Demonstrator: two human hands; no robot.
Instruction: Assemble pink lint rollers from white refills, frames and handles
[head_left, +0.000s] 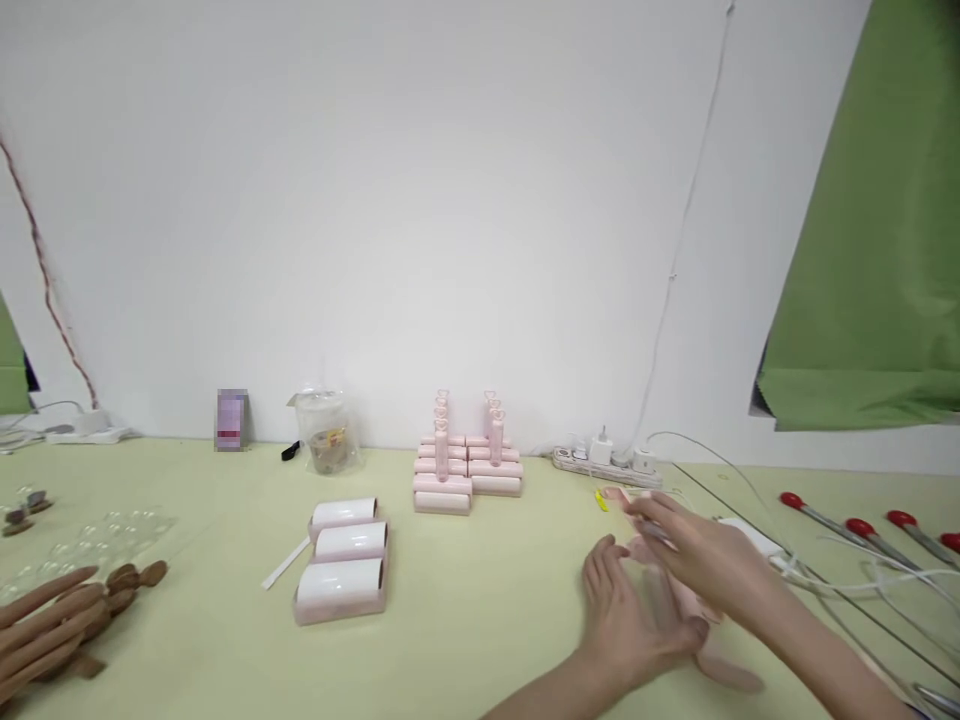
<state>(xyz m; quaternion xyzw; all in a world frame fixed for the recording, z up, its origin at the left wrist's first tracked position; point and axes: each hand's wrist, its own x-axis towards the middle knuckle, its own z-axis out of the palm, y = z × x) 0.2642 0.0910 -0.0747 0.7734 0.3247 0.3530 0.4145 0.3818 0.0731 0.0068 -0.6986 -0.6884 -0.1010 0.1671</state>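
Observation:
At the right of the table my left hand curves round a pale pink piece, probably part of a lint roller, blurred and largely hidden. Its thumb is on the right side, its fingers on the left. Just above, my right hand reaches across with fingers pinched together; what they grip is hidden. A pink loop shows beyond its fingertips, beside a small yellow tag. Another pink strip-like piece, smeared by motion, lies below the hands.
White lint rollers in pink cases lie left of centre. Pink lint rollers with heart-topped handles are stacked by the wall. A power strip, cables and red-ended tools are at right. Another person's hand is at far left.

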